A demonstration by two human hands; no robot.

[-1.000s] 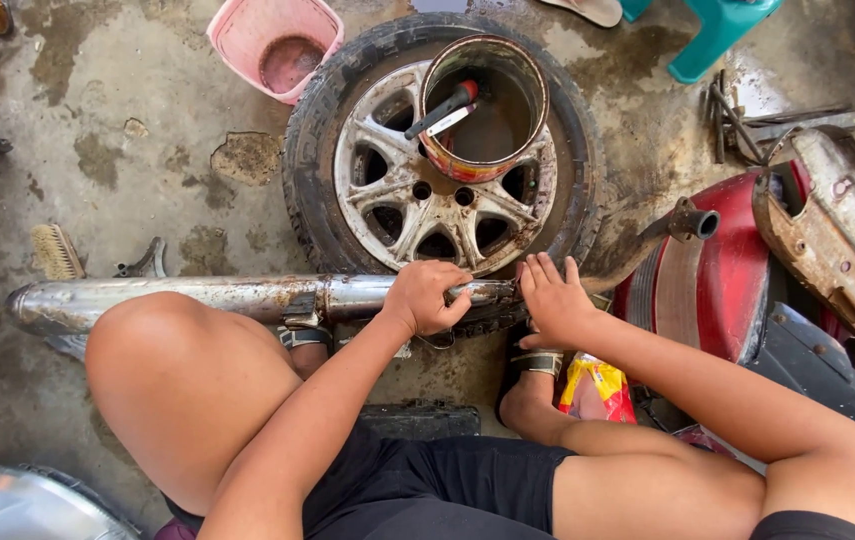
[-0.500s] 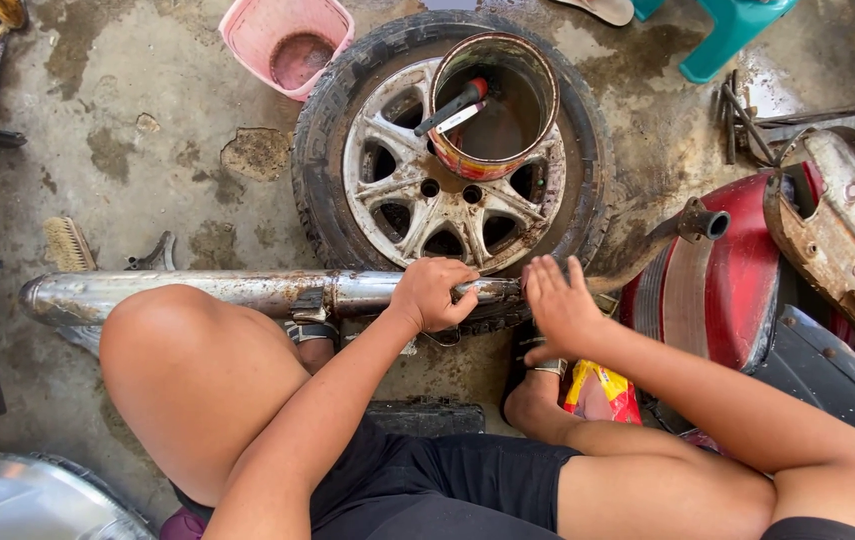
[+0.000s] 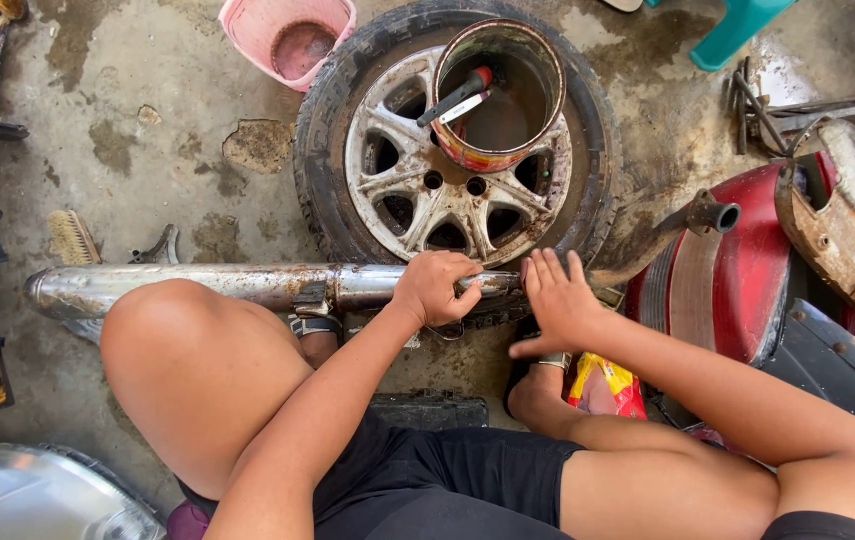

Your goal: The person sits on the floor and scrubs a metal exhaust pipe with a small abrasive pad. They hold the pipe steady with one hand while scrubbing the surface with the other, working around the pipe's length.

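Hands unmoved on exhaust pipe (image 3: 247, 287) | left hand (image 3: 434, 288) gripping | pipe's bend hidden.

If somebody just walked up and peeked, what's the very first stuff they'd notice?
Probably the big dirty wheel lying flat on the wet concrete, top middle, with a rusty round tin sitting on its spokes and a red-handled tool inside. Right below it a long metal exhaust pipe stretches across the floor; the left hand curls around it and the right hand presses flat beside it. A pink tub sits at the top.
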